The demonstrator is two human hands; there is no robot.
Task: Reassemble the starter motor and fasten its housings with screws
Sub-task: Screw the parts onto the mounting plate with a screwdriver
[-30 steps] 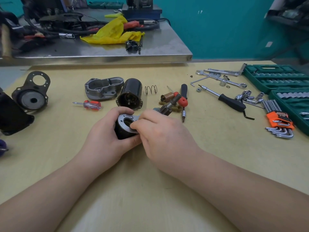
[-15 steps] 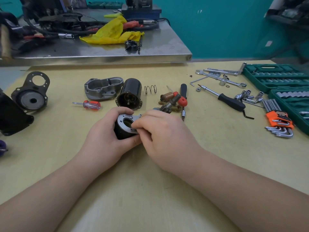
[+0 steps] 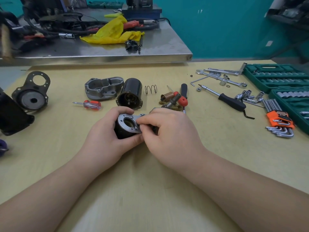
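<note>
The left hand [image 3: 107, 141] grips a black motor cylinder [image 3: 122, 132] near the table's [image 3: 150, 190] middle. The right hand's [image 3: 168, 131] fingertips pinch something small at its metal flange plate [image 3: 127, 122]; what, I cannot tell

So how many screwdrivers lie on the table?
2: a small red-handled screwdriver left of the hands, and a black-handled screwdriver right of the spring. Others may be hidden.

The left hand [image 3: 107, 139] covers most of the black cylinder [image 3: 122, 132], so only its plated end shows; the right hand [image 3: 168, 131] hides whatever its fingertips pinch at the plate's edge, too small to tell; behind that hand the brass parts [image 3: 168, 97] are partly covered; a dark housing [image 3: 11, 118] and a purple object [image 3: 2, 147] are cut by the left edge; the green socket case [image 3: 284, 81] runs off the right edge.
</note>
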